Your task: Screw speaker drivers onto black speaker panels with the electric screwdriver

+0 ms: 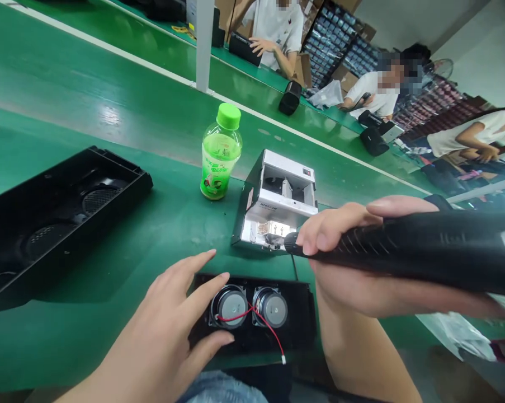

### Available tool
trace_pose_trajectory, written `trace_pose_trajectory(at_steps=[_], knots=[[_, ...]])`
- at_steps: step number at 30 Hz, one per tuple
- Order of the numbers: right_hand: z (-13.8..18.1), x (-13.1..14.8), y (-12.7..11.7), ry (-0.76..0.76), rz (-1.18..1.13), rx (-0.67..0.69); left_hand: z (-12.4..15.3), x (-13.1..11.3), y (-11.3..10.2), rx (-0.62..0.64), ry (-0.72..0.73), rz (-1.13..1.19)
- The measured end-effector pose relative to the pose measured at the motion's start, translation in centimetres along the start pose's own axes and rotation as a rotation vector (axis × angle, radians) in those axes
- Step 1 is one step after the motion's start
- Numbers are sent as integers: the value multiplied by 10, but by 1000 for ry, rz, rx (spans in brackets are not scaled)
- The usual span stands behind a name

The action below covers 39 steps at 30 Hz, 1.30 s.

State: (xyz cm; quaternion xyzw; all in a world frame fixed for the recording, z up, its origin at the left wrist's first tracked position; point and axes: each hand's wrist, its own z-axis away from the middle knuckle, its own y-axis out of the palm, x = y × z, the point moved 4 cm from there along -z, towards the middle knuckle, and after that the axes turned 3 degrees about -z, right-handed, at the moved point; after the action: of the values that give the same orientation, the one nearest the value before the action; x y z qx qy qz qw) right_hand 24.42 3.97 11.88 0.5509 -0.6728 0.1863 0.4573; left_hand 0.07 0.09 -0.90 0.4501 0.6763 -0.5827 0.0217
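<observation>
My right hand (361, 268) is wrapped around a black electric screwdriver (399, 243), which lies nearly level. Its nose end is at the front opening of a silver-and-black screw feeder (283, 207), where the bit is hard to make out. My left hand (185, 313) has its fingers spread at the left end of a black panel (300, 313). Two round speakers (234, 308) are seated in that panel. Red wires (273, 330) run across them and end in a small white connector (283, 359). Whether my left fingertips touch the panel, I cannot tell.
A long black speaker housing (67, 218) lies on the green table at the left. A green-capped bottle (221, 154) stands beside the feeder. Beyond a white post (204, 45), several people work across the bench. A plastic bag (462, 330) is at the right.
</observation>
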Motion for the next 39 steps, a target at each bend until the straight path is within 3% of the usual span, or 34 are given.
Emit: trace_pose_trajectory(at_steps=[4, 8, 12, 17, 21, 28, 32, 39], knots=[[-5, -8, 7, 2, 65, 25, 11, 2, 5, 121, -90, 52], [-11, -17, 6, -109, 38, -8, 10, 3, 2, 181, -58, 46], [-8, -28, -4, -36, -49, 16, 5, 9, 4, 209, 13, 77], [14, 7, -15, 92, -71, -47, 0, 10, 9, 232, 82, 87], [36, 33, -7, 113, -35, -76, -5, 12, 10, 227, -2, 97], [43, 25, 7, 290, -67, 23, -8, 29, 2, 210, -227, 343], [40, 14, 14, 340, -66, 203, 5, 29, 12, 336, -145, 444], [41, -5, 40, 408, -60, 215, 7, 34, 29, 356, -104, 458]])
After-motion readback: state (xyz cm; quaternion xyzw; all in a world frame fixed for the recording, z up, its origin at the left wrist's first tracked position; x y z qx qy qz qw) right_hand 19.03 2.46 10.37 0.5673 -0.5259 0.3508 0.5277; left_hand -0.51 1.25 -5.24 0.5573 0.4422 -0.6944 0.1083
